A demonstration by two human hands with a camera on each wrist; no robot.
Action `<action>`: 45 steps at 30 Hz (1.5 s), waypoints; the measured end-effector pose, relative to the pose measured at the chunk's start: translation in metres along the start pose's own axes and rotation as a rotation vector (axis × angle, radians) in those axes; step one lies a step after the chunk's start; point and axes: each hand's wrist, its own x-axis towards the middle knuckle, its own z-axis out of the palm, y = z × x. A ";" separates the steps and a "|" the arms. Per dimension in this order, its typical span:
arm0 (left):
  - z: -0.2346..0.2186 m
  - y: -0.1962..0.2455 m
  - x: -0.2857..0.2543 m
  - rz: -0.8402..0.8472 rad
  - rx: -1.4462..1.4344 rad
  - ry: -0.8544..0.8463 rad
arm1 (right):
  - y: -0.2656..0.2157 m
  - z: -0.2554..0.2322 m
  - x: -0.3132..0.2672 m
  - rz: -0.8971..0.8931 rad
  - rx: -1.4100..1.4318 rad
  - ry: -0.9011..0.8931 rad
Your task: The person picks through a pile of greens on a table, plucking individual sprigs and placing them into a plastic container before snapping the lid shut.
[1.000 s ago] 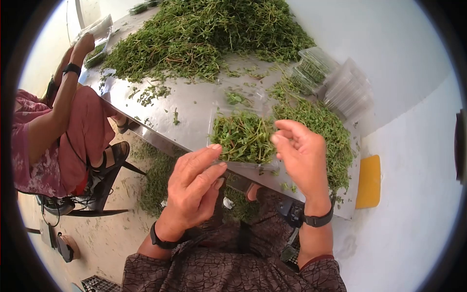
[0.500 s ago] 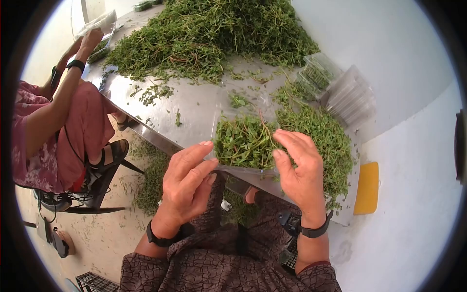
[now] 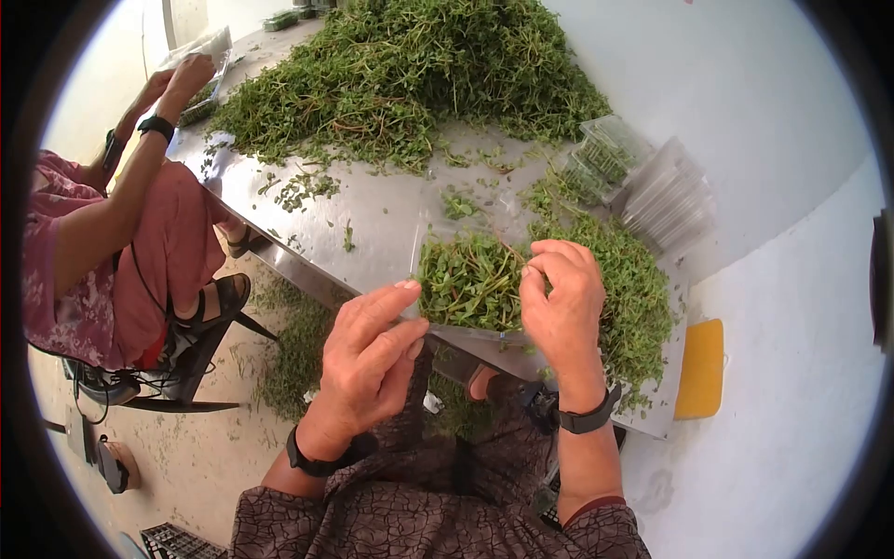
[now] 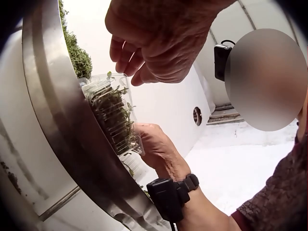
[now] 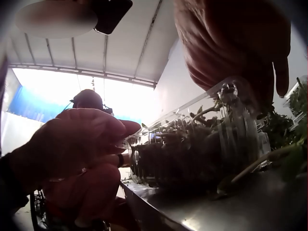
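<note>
In the head view a clear plastic container [image 3: 466, 331] full of green leafy stems [image 3: 470, 279] stands at the table's near edge. My left hand [image 3: 372, 359] is at its left near corner, fingers loosely extended and holding nothing; whether the tips touch the wall is unclear. At the right side my right hand [image 3: 563, 307] has thumb and forefinger together at the end of a thin reddish stem, seemingly pinching it. The left wrist view shows the filled container [image 4: 113, 115] between both hands. In the right wrist view its clear wall and rim are seen close up.
A large heap of greens [image 3: 419, 74] covers the far table [image 3: 372, 205], with a smaller pile [image 3: 633, 307] on the right. Filled containers [image 3: 605, 154] and stacked empty ones [image 3: 666, 200] stand by the wall. Another person [image 3: 121, 233] sits at the left, handling a container.
My right thumb and forefinger have come closer together at the container's right side, and the reddish stem lies lower. My left hand has barely moved. The seated person's hands have shifted slightly right.
</note>
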 end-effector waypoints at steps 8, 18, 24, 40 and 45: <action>-0.001 0.005 0.006 0.004 -0.038 0.017 | -0.009 -0.009 0.005 -0.125 0.113 0.206; -0.005 0.031 0.017 0.218 0.080 0.034 | -0.039 -0.048 -0.036 -0.280 0.241 0.040; 0.004 0.039 -0.003 0.252 0.060 -0.205 | -0.044 -0.060 -0.075 -0.302 0.313 -0.108; 0.010 0.050 -0.020 0.161 -0.159 -0.467 | -0.042 -0.058 -0.104 -0.315 0.122 -0.154; 0.008 0.048 -0.023 0.128 -0.239 -0.480 | -0.041 -0.055 -0.105 -0.333 0.118 -0.215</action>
